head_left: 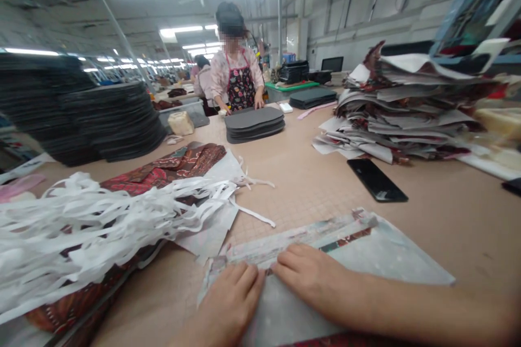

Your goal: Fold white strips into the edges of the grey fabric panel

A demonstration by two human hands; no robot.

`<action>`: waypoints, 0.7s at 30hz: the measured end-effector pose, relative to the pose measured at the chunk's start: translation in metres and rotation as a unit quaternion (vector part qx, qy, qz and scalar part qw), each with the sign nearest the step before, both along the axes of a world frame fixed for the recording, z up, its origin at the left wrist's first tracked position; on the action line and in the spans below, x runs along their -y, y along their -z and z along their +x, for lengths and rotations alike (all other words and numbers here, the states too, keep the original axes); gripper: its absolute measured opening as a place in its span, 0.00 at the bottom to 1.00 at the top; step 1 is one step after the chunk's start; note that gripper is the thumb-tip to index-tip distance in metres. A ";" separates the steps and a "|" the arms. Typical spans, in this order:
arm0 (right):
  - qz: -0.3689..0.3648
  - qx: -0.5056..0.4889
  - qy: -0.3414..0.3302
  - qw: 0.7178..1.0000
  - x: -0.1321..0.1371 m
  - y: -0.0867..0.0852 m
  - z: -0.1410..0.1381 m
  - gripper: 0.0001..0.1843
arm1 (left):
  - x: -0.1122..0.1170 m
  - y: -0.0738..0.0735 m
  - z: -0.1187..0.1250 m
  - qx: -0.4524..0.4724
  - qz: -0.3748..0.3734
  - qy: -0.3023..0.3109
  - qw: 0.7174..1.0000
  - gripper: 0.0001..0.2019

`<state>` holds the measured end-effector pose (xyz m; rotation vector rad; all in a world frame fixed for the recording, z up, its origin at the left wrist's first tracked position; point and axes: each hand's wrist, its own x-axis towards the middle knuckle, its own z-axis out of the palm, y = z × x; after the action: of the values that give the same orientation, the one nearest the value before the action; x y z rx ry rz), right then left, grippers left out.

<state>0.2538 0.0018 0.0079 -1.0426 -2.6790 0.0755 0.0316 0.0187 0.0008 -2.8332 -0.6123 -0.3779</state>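
My left hand (230, 303) and my right hand (313, 276) press side by side on a pale grey printed fabric sheet (386, 260) on the table. Its far edge carries a folded, patterned strip (297, 236), which runs just beyond my fingertips. Both hands have their fingers together, and my thumbs are hidden. To the left lies a heap of white cut strips (81, 222), on top of red patterned fabric (171, 168).
A black smartphone (376, 180) lies on the tan gridded tabletop (309, 184). A tall, loose pile of fabric pieces (402, 108) stands at the right. Stacks of dark grey pads (254, 124) sit beyond, where a co-worker in an apron (240, 76) has both hands on them.
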 end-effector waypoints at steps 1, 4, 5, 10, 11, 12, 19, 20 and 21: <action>0.014 0.016 -0.020 1.000 0.000 0.003 -0.003 0.05 | 0.001 -0.001 0.000 -0.018 0.008 0.003 1.000 0.15; 0.037 0.035 -0.022 0.998 0.004 0.010 0.014 0.07 | 0.000 -0.004 -0.005 -0.041 -0.006 -0.008 0.999 0.13; 0.037 0.030 -0.008 0.999 0.006 0.011 0.026 0.09 | -0.002 -0.005 -0.008 -0.039 -0.022 -0.022 0.999 0.12; 0.009 0.017 0.064 0.998 0.011 0.001 0.092 0.18 | -0.011 -0.007 -0.024 0.011 -0.130 -0.100 0.986 0.12; -0.011 0.011 0.078 0.997 0.009 -0.001 0.096 0.19 | -0.011 -0.008 -0.026 0.020 -0.138 -0.105 0.985 0.13; -0.034 0.006 0.087 0.996 0.006 -0.003 0.095 0.19 | -0.011 -0.009 -0.027 0.026 -0.139 -0.109 0.984 0.13; -0.106 -0.063 -0.022 0.992 -0.014 -0.007 -0.009 0.13 | 0.005 -0.022 -0.025 -0.004 -0.015 -0.039 0.999 0.12; -0.102 -0.062 -0.035 0.992 -0.015 -0.005 -0.023 0.11 | 0.006 -0.021 -0.025 -0.008 -0.004 -0.036 0.999 0.12; -0.088 -0.057 -0.045 0.993 -0.015 -0.001 -0.034 0.08 | 0.007 -0.019 -0.026 -0.008 -0.001 -0.039 0.999 0.12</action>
<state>0.2195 0.0169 0.0094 -0.9363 -2.6512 0.3844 0.0054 0.0122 0.0194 -2.8007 -0.7176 -0.3422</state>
